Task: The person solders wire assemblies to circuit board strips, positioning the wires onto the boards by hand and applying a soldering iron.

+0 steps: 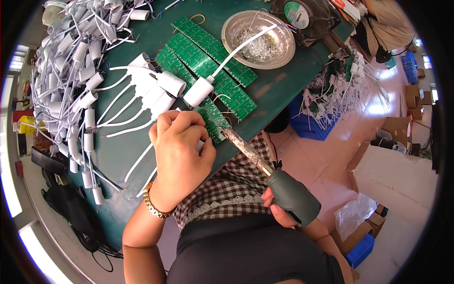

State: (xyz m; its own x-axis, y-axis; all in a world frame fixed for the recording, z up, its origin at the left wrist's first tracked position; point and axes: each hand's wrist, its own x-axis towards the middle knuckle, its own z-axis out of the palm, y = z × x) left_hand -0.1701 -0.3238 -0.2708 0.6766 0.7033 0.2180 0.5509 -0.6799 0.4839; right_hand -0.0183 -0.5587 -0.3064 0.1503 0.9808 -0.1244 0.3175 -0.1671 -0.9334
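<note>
My left hand [183, 146], with a gold bracelet at the wrist, is closed. A white plastic piece [199, 146], mostly hidden, shows between its curled fingers. The fingertips rest beside the near end of a green circuit board [210, 118]. My right hand [280, 211] grips the dark green handle of a soldering iron [248, 150]. The iron's worn tip meets the board's near end, just right of my left fingers. Directly beyond lie white cylindrical sockets with cables, one socket [198, 91] resting over the boards.
Further circuit boards [208, 49] lie side by side. Beyond them stands a metal bowl [228, 31] with silvery scraps. White cabled sockets [78, 71] are heaped at left. To the right, a blue crate [309, 128] on the floor holds wired parts. A person [390, 23] sits at far right.
</note>
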